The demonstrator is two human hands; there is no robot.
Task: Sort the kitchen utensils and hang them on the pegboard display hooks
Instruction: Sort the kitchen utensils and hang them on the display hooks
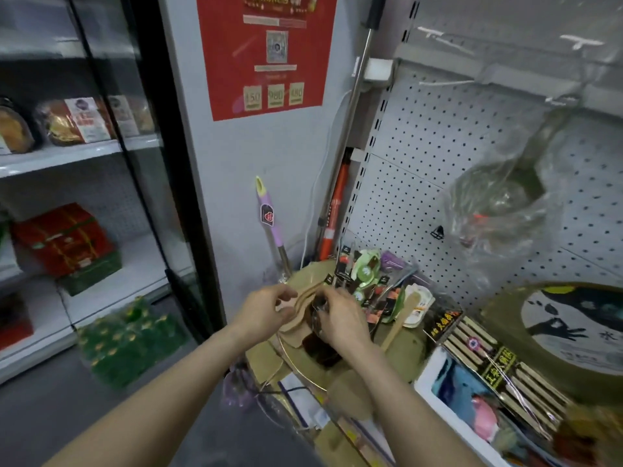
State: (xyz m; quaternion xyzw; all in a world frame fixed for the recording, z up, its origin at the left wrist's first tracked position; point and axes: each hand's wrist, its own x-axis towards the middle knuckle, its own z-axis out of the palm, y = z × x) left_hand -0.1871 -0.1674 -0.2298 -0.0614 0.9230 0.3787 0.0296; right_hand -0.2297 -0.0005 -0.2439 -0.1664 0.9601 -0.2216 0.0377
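Two hands: both meet over a heap of packaged goods at mid-frame, forearms bare.
Left hand: fingers curled, thumb and fingertips pinching the left edge of the wooden spatulas.
Right hand: fingers bent down over the right side of the same bundle, gripping it where clear wrap glints; the exact contact is blurred.
Wooden spatulas: several pale flat blades stacked together, held between the hands just above the heap, well below the hooks.
Pegboard: white perforated panel on the right, above and behind the heap.
Hooks: thin wire prongs jutting from the panel's upper part.
Bagged ladle: metal ladle in a clear plastic bag, hanging from one hook in front of the pegboard.
Packaged utensils: mixed carded items, green, purple and black, piled just beyond the hands.
Single spatula: pale wood, lying slanted to the right of the right hand.
Chopstick pack: black-banded sleeve of sticks, lower right.
Round board: printed disc at the far right edge.
Purple-handled tool: upright against the grey wall.
Red poster: fixed to that wall, top centre.
Glass-door cooler: left side, shelves stocked with packaged food.
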